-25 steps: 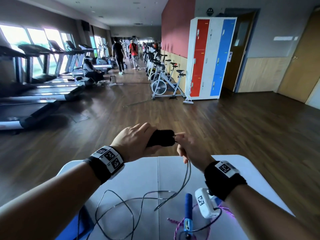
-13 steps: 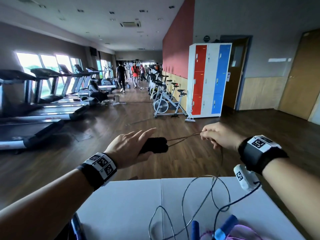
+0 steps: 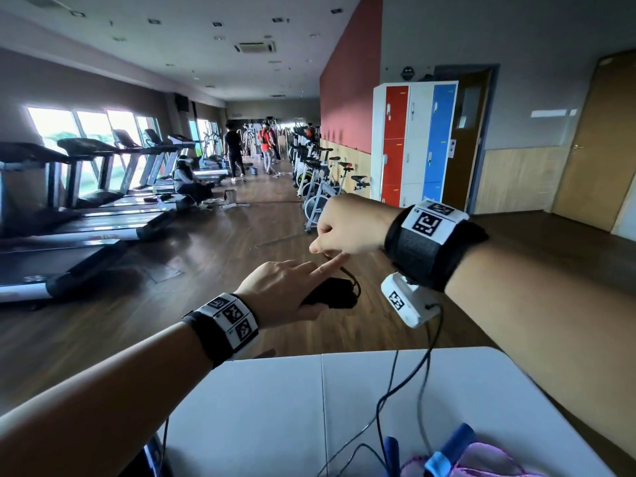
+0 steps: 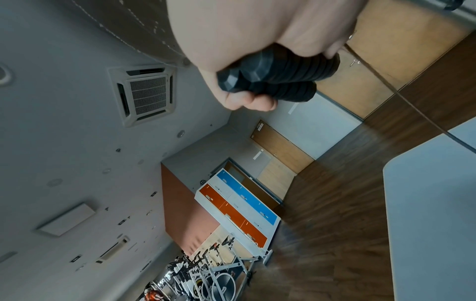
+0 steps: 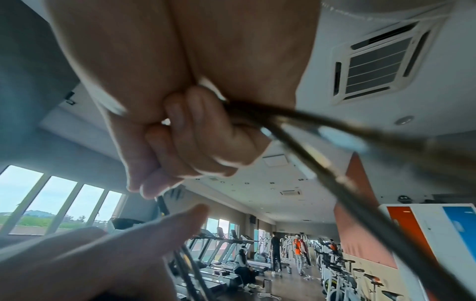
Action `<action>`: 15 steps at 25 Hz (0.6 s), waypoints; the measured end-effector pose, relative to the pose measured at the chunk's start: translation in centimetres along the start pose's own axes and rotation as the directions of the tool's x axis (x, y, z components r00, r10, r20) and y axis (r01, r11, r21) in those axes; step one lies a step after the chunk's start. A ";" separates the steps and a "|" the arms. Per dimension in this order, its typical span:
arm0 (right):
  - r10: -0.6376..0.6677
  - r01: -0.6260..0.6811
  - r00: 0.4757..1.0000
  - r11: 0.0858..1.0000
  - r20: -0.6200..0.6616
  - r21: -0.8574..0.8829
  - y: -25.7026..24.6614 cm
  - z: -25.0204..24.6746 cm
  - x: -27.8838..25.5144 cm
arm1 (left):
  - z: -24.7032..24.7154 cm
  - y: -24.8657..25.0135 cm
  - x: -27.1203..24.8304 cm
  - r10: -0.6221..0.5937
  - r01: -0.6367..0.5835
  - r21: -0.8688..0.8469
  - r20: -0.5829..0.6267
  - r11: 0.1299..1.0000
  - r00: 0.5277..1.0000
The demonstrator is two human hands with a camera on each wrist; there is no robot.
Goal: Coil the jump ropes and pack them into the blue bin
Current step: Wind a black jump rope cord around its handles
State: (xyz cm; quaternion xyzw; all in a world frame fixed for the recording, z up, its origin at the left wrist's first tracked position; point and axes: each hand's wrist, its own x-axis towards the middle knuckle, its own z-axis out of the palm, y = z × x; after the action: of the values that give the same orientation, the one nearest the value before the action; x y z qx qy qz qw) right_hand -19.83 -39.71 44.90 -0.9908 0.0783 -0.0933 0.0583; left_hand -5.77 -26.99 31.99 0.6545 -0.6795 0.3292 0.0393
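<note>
Above the far edge of the white worktop point(image 3: 261, 407), the left hand point(image 3: 278, 290) grips two black rope handles point(image 4: 280, 75), index finger pointing out. Just above it, the right hand's point(image 3: 347, 225) fingers point(image 5: 195, 130) curl round the thin dark cord point(image 5: 335, 177), apparently doubled. More ropes point(image 3: 475, 459) lie at the worktop's near edge.
</note>
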 end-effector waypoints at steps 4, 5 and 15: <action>-0.027 0.027 1.000 1.000 -0.001 -0.011 -1.8 0.6 0.3 | 0.2 -0.4 0.2 0.001 0.000 0.020 -0.052 1.000 0.999; -0.043 0.043 0.999 0.999 -0.008 0.003 -2.2 0.6 0.3 | 0.2 -0.2 0.2 -0.008 0.009 0.026 -0.042 1.000 0.999; 0.030 -0.002 0.994 0.964 -0.103 0.264 6.2 0.4 -0.6 | -2.3 -0.4 -0.9 0.003 -0.010 -0.032 -0.229 0.999 0.973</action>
State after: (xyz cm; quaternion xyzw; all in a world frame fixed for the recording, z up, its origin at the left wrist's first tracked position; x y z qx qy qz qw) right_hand -21.24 -45.60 43.57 -0.9673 0.0762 -0.1546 0.1861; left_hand -6.14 -25.03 33.54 0.6093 -0.6778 0.3915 0.1270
